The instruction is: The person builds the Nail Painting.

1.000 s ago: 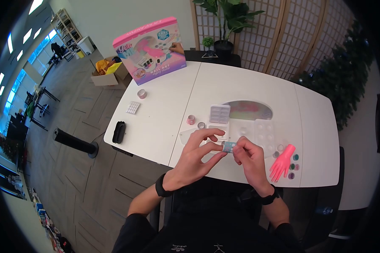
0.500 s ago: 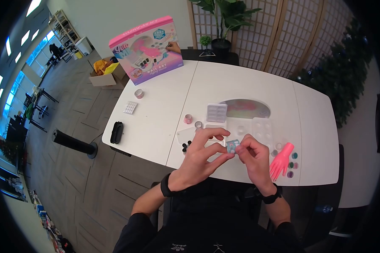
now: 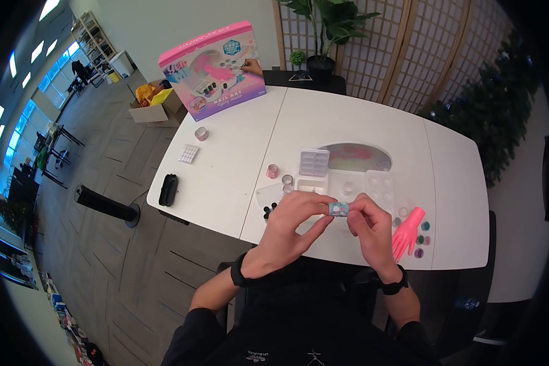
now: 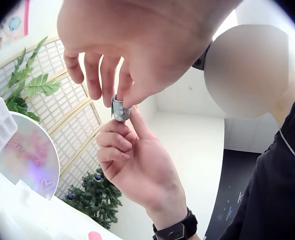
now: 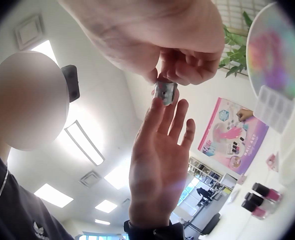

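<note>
Between my two hands, above the near part of the table, is a small teal patterned roll [image 3: 338, 209], which looks like a rolled strip of printed foil or sticker film. The left hand [image 3: 290, 229] pinches its left side between thumb and forefinger, the other fingers loosely spread. On the other side, the thumb and curled forefinger of the right hand [image 3: 372, 232] pinch its edge. From the left wrist, the roll [image 4: 121, 110] shows a silvery outside and a loose curled end. The right wrist view has it [image 5: 165, 93] at the left thumb and fingertips.
A white multi-cup tray with an oval mirror [image 3: 357, 157] stands behind my hands. To the right lie a pink model hand [image 3: 409, 232] and several small pots [image 3: 420, 240]. Dark-capped polish bottles [image 5: 260, 200] stand left, and a nail art box [image 3: 213, 73] at the back left.
The teal roll has turned in my fingers, its printed side now facing up more squarely. Both hands have shifted slightly and keep their pinch on it.
</note>
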Motion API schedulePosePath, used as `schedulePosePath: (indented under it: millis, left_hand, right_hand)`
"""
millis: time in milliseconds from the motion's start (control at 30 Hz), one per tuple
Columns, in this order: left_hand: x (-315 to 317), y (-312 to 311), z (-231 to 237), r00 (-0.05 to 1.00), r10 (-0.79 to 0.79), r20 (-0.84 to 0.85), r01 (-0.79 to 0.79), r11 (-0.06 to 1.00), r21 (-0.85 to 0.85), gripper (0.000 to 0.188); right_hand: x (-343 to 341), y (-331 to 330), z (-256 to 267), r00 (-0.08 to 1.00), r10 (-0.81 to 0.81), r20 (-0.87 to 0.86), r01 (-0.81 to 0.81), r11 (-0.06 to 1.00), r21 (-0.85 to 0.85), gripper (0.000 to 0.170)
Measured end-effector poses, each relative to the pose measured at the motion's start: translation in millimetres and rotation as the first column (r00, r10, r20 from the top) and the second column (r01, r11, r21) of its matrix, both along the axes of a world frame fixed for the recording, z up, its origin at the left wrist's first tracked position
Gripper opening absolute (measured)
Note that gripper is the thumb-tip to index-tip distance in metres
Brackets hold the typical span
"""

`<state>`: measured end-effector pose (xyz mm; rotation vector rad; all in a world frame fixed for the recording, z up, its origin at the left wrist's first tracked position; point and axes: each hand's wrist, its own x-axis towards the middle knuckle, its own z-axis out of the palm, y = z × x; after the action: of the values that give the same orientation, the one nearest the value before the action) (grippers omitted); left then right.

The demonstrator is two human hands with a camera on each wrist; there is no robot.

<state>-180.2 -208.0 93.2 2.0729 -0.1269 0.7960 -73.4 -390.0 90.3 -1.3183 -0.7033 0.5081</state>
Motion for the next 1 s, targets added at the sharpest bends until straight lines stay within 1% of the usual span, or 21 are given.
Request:
schedulePosePath:
  millis: [67, 167, 200, 267, 367, 400, 467, 567, 667, 767, 867, 1000]
  left_hand:
    - [-0.5, 1.9, 0.3, 1.000, -0.007, -0.027, 0.005, 0.998, -0.070, 0.020]
    - [-4.3, 4.0, 3.6, 0.984, -0.073, -0.165, 0.022, 0.957, -0.289, 0.012]
    - [-4.5, 6.7, 1.9, 0.967, -0.145, -0.210, 0.045, 0.907, -0.419, 0.011]
    - [-3.4, 12.7, -3.1, 0.916, -0.302, -0.264, 0.061, 0.755, -0.653, 0.011]
    - [-5.5, 12.5, -0.1, 0.874, -0.395, -0.284, 0.035, 0.633, -0.774, 0.013]
    - [-5.8, 11.7, 0.5, 0.871, -0.404, -0.280, 0.032, 0.616, -0.787, 0.013]
    - [-6.1, 10.0, 0.8, 0.864, -0.423, -0.273, 0.028, 0.581, -0.814, 0.014]
    - [-5.6, 12.9, -5.1, 0.853, -0.429, -0.297, 0.022, 0.598, -0.801, 0.014]
    - [-3.1, 10.8, -9.6, 0.881, -0.436, -0.185, 0.111, 0.570, -0.814, 0.015]
    - [-4.3, 3.9, -2.0, 0.898, -0.408, -0.165, 0.125, 0.597, -0.792, 0.015]
    - [-2.4, -0.6, -5.7, 0.926, -0.349, -0.147, 0.145, 0.686, -0.713, 0.017]
    - [-1.2, -1.9, -10.6, 0.940, -0.328, -0.099, 0.160, 0.677, -0.719, 0.014]
  right_hand:
    - [2.3, -1.2, 2.0, 0.997, 0.031, 0.071, -0.031, 1.000, -0.001, 0.014]
    - [6.4, -4.0, 2.4, 0.983, 0.068, 0.173, -0.061, 0.997, -0.048, 0.020]
    - [7.2, -4.4, 2.3, 0.975, 0.080, 0.205, -0.066, 0.995, -0.071, 0.023]
    - [6.9, -3.4, 3.7, 0.951, 0.064, 0.302, -0.036, 0.995, -0.096, 0.024]
    - [6.5, -0.6, 2.9, 0.892, 0.008, 0.453, 0.039, 0.995, -0.096, 0.022]
    - [6.4, 0.7, 1.8, 0.865, -0.015, 0.502, 0.069, 0.994, -0.088, 0.021]
    - [5.8, 3.2, -1.3, 0.841, -0.055, 0.539, 0.107, 0.992, -0.066, 0.018]
    - [5.0, 6.0, -2.7, 0.814, -0.093, 0.573, 0.144, 0.989, -0.044, 0.016]
    - [5.6, 6.5, -4.0, 0.797, -0.119, 0.591, 0.173, 0.984, -0.034, 0.015]
    - [7.7, 7.5, -6.3, 0.808, -0.144, 0.571, 0.192, 0.981, -0.025, 0.015]
    - [7.7, 7.5, -6.3, 0.817, -0.144, 0.558, 0.189, 0.982, -0.024, 0.015]
    - [7.5, 7.7, -9.0, 0.817, -0.134, 0.561, 0.168, 0.986, -0.009, 0.016]
